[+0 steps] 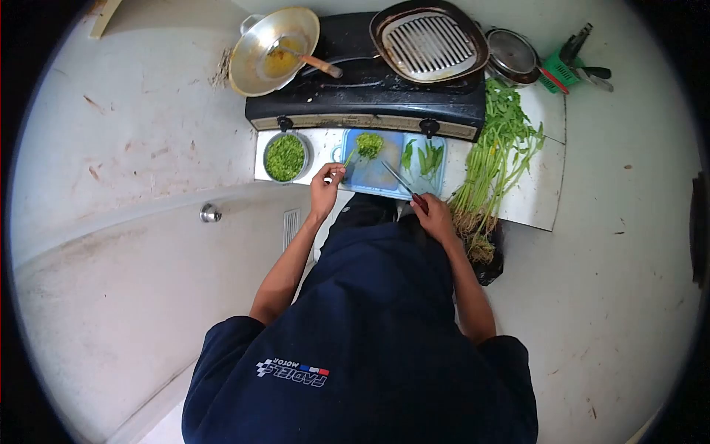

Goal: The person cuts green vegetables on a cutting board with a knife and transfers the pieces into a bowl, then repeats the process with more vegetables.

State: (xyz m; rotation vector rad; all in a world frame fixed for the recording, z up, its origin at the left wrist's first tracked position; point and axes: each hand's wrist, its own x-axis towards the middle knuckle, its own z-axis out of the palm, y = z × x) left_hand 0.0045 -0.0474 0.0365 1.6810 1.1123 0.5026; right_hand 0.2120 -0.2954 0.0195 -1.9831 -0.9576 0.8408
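Observation:
My left hand (325, 190) is at the left edge of the blue cutting board (362, 177), its fingers pinched on a thin green stem (349, 157). In my right hand (435, 216), a knife (398, 178) with a dark red handle points up and left over the board. A small pile of chopped greens (368, 145) lies on the board's upper left. Whole green leaves (429, 158) rest on its right side. Left of the board stands a round metal bowl (308, 166) filled with finely chopped greens (284, 157).
Behind the board sits a black gas stove (347, 103) with a wok (248, 72) holding a wooden-handled utensil, and a ridged grill pan (429, 44). A long bunch of rooted greens (488, 163) lies to the right. Beyond are a lidded pan (512, 53) and a green basket (556, 72) of utensils.

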